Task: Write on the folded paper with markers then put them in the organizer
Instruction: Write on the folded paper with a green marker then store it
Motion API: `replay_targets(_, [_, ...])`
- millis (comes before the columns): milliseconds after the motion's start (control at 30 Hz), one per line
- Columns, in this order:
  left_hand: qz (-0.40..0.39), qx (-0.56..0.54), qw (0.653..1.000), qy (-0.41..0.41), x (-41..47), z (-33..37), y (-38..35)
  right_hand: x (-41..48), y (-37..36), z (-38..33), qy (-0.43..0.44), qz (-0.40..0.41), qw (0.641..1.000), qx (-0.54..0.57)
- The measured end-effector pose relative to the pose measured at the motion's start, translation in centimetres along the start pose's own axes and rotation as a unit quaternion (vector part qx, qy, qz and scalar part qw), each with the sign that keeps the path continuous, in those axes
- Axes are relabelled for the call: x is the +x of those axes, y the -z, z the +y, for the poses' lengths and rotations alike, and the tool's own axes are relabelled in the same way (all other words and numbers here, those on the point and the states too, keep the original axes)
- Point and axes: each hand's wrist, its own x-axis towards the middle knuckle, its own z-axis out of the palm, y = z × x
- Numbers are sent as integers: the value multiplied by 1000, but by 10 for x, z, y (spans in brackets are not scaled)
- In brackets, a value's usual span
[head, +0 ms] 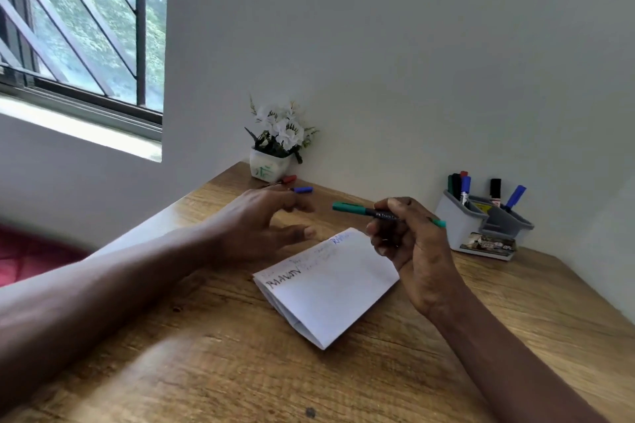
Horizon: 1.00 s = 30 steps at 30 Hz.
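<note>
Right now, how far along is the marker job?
Done: folded paper carries black and blue writing; several markers stand in the organizer. In hand: right hand holds the capped green marker. Remaining: that one, plus the red marker and blue marker on the table, to stow.

A home study corner: a wooden surface (240, 371) set against plain white walls, a barred window (82, 27), a small flower pot (271, 161) and a gray organizer (481, 227) of markers at its far edge.

I see matt wood-grain desk (343, 381), matt white folded paper (340, 288), smooth grey plastic organizer (460, 227), glossy green marker cap (347, 207).
</note>
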Motion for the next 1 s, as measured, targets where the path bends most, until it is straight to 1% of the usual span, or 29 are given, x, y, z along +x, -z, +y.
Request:
replay_targets(167, [-102, 34, 994, 32, 4, -5, -5, 10, 26, 0, 26, 94, 991, -89])
replay_targets(233, [-138, 46, 989, 30, 6, -4, -7, 11, 39, -3, 56, 130, 982, -127])
replay_targets(300, [-150, 51, 987, 27, 8, -5, -7, 11, 53, -12, 88, 183, 970, -137])
replay_targets(433, [-148, 48, 988, 9, 10, -7, -6, 17, 85, -43, 132, 305, 935, -121])
replay_targets(500, [-147, 49, 988, 4, 12, -7, -6, 24, 104, -60, 128, 327, 932, -91])
replay_targets(600, [-147, 50, 988, -5, 15, -9, -6, 37, 132, -82, 74, 355, 928, -83])
replay_targets(700, [-153, 48, 987, -7, 17, -11, -7, 51, 156, -96, 40, 366, 923, -115])
replay_targets(800, [-160, 39, 986, -6, 19, -13, -8, 66, 169, -101, 35, 376, 911, -168])
replay_targets(833, [-159, 36, 987, -6, 19, -15, -8, 72, 173, -99, 37, 384, 901, -199])
replay_targets(933, [-158, 35, 987, -7, 21, -20, -10, 88, 186, -89, 52, 410, 850, -326])
replay_targets(1000, [-154, 32, 988, -10, 23, -24, -14, 94, 191, -84, 75, 421, 828, -363])
